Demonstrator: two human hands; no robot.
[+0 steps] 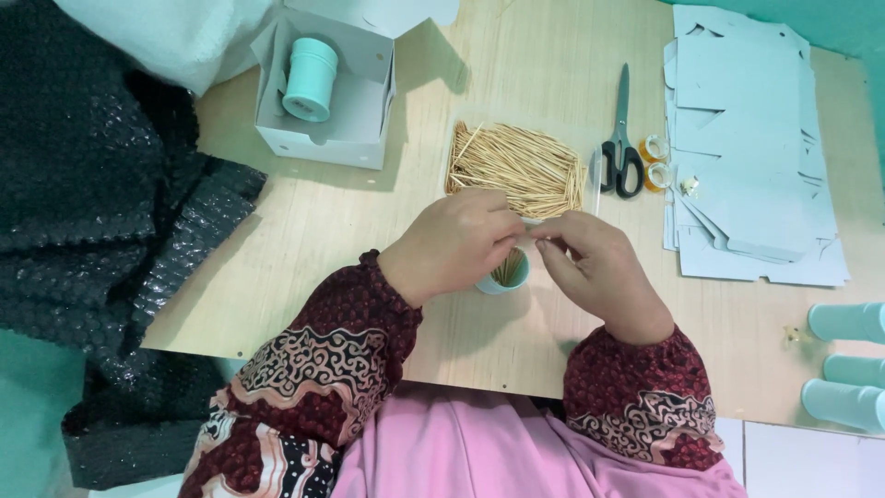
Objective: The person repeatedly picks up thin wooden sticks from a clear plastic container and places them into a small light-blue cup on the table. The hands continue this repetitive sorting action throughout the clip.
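Left hand and right hand meet above a small mint-green cup that stands upright on the counter. The left hand is curled closed, knuckles up, with its fingertips pinched toward the right hand; what lies between the fingertips is too small to tell. The right hand is likewise closed in a pinch, thumb and forefinger pressed together just beside the left fingertips. The cup sits directly below the two hands, partly covered by the left one, and holds a bundle of thin wooden sticks that stand on end inside it. Just beyond the hands lies a loose pile of toothpicks, spread flat on the pale wooden surface. To the right of the pile rest black-handled scissors, blades pointing away from the person, with two small rolls of clear tape just beside the handles. Farther right lies a stack of flat, unfolded pale-blue cartons. At the far left stands an open white box containing a mint-green lidded container. Dark bubble wrap covers the left edge of the view. More mint-green containers lie on their sides at the right edge. Both forearms wear patterned maroon sleeves.
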